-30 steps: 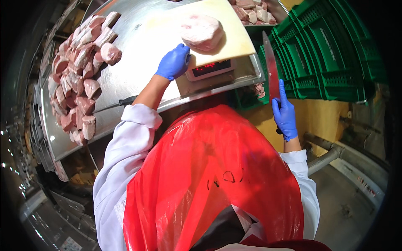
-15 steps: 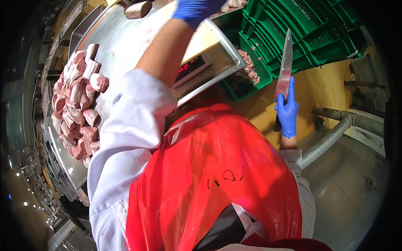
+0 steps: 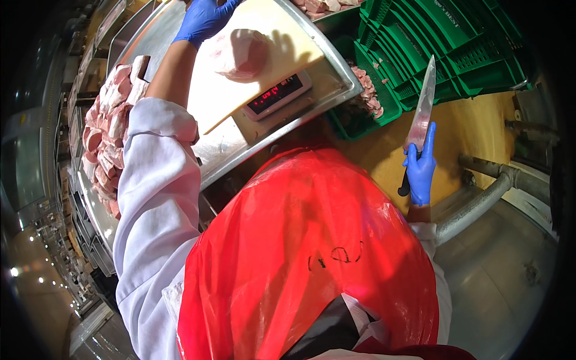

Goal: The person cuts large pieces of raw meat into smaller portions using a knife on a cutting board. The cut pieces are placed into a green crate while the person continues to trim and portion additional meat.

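Knife (image 3: 419, 117) sits out to the right of the red apron (image 3: 306, 240), its black handle wrapped by the gloved right hand (image 3: 421, 177); the forefinger is stretched toward the blade, which points away from the body. A grey pipe (image 3: 474, 207) runs near that hand, lower and to its right. Beyond the right hand and to its left, a green bin (image 3: 389, 110) holds pink trimmings (image 3: 367, 90). Left of the left forearm lies a pile of cut meat (image 3: 108, 132). Nearer the body than the left hand, over a steel table (image 3: 351, 90), is a scale (image 3: 276, 96) with a lit red display. Just past it is a pale cutting board (image 3: 300, 51), where a rounded meat chunk (image 3: 240, 55) rests near the left hand, to its right. The gloved left hand (image 3: 204, 21) is partly cut off by the upper edge, so whether its fingers are spread or pinching anything cannot be told. Green crates (image 3: 444, 54) stand beyond the right hand; to their left, more meat pieces (image 3: 321, 6) show, perhaps in a tray.
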Motion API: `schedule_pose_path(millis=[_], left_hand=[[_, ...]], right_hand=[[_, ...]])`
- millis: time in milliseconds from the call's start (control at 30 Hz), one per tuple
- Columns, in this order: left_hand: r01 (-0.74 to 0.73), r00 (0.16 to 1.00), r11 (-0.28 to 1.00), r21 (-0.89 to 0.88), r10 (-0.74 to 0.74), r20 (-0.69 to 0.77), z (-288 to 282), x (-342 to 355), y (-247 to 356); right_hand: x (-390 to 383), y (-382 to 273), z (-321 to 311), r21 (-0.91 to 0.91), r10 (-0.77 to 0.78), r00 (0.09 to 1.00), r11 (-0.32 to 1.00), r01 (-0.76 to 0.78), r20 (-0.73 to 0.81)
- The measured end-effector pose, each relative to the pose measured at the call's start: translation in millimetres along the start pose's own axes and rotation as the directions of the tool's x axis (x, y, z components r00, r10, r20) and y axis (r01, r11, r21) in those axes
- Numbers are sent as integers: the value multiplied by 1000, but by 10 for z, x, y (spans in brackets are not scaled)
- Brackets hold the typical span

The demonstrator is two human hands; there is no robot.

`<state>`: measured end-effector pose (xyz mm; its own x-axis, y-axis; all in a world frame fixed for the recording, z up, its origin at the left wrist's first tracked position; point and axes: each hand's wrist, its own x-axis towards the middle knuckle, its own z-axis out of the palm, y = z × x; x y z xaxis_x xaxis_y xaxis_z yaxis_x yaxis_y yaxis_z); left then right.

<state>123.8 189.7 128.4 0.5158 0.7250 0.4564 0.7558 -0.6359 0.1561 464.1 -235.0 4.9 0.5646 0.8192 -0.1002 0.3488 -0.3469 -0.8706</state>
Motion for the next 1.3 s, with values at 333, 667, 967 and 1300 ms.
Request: schedule_pose_path(millis=[333,667,967,1300], left_hand=[[218,772,954,206,-298,562,349,-720,139],[158,899,666,-729,-402,-173,139,-1745,-879],[146,766,713,-685,-520,-378,35,-2139,-853],[206,571,597,-776,-717,-400,148,-2344,-896]], right_hand=[[568,-121,531,92,-138,981,988,126,135],[747,-1317,1843,151,-634,699,767,624,329],[752,-2042,2904,-247,-755,458,386,889,469],[245,-1411,1919,-429,-412,533,323,844,739]])
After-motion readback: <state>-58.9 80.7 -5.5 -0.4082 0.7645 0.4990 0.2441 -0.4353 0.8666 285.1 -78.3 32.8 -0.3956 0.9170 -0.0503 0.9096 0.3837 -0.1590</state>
